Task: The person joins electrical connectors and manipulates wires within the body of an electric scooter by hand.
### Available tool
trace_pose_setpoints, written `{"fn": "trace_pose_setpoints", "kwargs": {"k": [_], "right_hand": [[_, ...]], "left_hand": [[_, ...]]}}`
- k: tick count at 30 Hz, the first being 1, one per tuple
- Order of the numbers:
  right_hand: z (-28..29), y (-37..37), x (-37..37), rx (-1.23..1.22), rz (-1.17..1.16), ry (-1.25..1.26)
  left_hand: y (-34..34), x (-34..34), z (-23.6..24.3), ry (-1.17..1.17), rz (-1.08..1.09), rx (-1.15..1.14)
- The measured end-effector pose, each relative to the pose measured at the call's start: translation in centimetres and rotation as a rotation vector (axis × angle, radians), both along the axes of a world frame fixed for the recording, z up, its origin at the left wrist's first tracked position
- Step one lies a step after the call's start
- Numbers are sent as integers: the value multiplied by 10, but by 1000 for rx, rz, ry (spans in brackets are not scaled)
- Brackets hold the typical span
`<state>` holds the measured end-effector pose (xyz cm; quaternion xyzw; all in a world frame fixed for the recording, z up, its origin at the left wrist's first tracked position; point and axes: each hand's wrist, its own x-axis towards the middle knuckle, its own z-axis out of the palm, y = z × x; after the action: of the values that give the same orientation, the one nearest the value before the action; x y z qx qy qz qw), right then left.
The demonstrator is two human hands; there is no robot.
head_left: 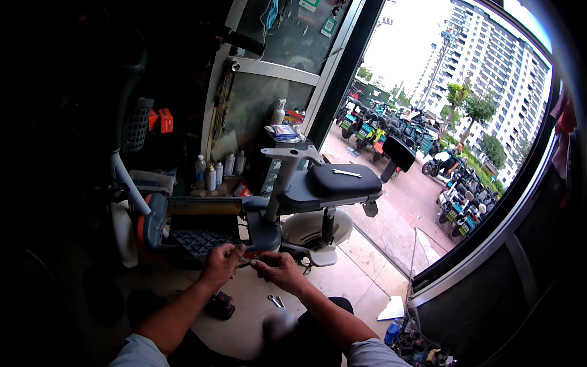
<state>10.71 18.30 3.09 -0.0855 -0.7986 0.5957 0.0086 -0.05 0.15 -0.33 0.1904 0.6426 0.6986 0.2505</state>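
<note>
Two hands meet low in my feed, in front of a grey electric scooter (293,196) parked at a workshop doorway. My left hand (221,263) has its fingers curled and pressed together, thumb against forefinger, pinching one end of a small thin metal part (247,262); my right hand (278,269) pinches the other end the same way, fingers bunched. The part sits between the two sets of fingertips, too small for me to tell what kind it is.

Just beyond the fingertips is the scooter's ribbed footboard (202,240), and above the right fingers rises the seat post with the black saddle (343,179), on which a wrench (347,173) lies flat. Below the right fingers, on the pale floor (342,281), lies a small silver tool (275,301); below the left wrist sits a dark object with a red part (220,304).

Well beyond the fingers, spray cans and bottles (217,171) stand in a row by the glass door (269,67). Far to the right of the fingers, outside, rows of parked scooters (391,125) line the pavement beneath tall apartment blocks (495,67).
</note>
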Motion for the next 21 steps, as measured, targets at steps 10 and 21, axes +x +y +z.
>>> {"fn": "trace_pose_setpoints", "kwargs": {"k": [10, 21], "right_hand": [[-7, 1, -8, -67, 12, 74], [0, 2, -5, 28, -100, 21]], "left_hand": [[-5, -9, -9, -148, -44, 231], [-8, -3, 2, -168, -48, 190]]}}
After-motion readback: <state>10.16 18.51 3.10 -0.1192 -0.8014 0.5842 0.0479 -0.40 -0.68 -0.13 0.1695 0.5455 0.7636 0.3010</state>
